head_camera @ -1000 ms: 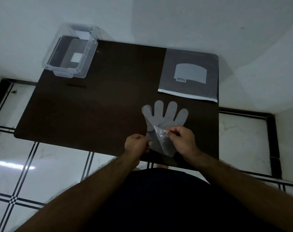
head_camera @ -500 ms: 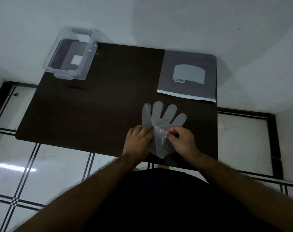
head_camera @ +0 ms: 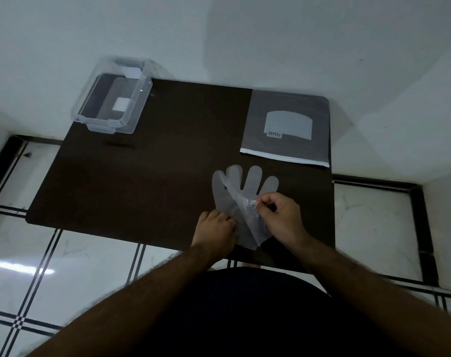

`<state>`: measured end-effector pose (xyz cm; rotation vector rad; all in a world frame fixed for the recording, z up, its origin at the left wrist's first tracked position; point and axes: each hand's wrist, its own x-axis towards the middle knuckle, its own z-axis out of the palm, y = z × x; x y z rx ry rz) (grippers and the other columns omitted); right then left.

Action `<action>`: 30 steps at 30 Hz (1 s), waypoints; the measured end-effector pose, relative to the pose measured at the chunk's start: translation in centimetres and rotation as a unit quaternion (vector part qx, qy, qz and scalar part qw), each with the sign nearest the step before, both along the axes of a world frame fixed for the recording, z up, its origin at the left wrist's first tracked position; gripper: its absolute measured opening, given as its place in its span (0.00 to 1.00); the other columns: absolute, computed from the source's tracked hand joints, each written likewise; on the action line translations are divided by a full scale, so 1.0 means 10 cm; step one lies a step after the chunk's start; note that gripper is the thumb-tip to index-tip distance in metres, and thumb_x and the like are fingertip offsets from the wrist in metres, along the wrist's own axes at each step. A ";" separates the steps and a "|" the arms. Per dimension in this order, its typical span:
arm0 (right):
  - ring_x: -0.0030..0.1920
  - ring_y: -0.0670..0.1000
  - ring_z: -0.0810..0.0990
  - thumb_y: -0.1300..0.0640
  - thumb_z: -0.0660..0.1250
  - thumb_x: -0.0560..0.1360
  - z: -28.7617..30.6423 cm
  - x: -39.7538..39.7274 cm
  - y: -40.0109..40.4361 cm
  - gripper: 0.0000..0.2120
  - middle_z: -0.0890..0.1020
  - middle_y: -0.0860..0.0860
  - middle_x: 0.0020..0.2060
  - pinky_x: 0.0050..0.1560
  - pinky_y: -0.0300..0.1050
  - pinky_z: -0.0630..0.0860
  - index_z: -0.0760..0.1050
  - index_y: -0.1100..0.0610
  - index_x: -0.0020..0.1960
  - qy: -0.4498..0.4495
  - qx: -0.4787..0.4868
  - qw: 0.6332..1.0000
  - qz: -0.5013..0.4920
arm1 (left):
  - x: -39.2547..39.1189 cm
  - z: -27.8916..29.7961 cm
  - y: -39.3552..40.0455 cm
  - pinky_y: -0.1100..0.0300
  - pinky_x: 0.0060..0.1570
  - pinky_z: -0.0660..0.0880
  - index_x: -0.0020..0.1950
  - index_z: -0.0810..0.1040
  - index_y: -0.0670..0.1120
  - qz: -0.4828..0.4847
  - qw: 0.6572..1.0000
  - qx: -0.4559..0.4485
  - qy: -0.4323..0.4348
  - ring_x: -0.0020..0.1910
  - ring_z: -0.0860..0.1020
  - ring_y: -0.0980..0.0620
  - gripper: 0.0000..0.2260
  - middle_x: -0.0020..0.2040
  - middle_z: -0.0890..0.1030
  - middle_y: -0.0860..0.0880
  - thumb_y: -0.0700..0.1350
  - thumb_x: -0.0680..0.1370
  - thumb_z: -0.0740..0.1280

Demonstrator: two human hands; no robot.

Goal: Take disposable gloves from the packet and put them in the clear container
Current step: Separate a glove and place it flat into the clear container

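Presently on the dark table (head_camera: 142, 189): 1 translucent disposable glove (head_camera: 245, 191), lying flat near the front edge, fingers pointing away from the person, its left side folded over. Right hand (head_camera: 279, 219): thumb and forefinger pinching a crumpled fold of the glove's film. Left hand (head_camera: 215, 231): curled, fingertips pressed against the glove's left edge. 1 grey packet (head_camera: 286, 127): far right corner, flat. 1 clear container (head_camera: 111, 101): far left corner, overhanging the table's edge, well apart from the glove.
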<state>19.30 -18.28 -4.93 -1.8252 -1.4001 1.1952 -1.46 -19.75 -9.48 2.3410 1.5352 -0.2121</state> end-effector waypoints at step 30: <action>0.48 0.44 0.85 0.34 0.75 0.71 2.39 0.10 1.41 0.30 0.87 0.44 0.48 0.48 0.38 0.81 0.77 0.45 0.69 -0.005 0.247 0.945 0.212 | -0.06 2.29 1.62 0.43 0.59 0.83 0.56 0.85 0.33 0.005 0.832 -0.109 -0.544 0.55 0.86 0.36 0.08 0.53 0.87 0.35 0.31 0.77 0.77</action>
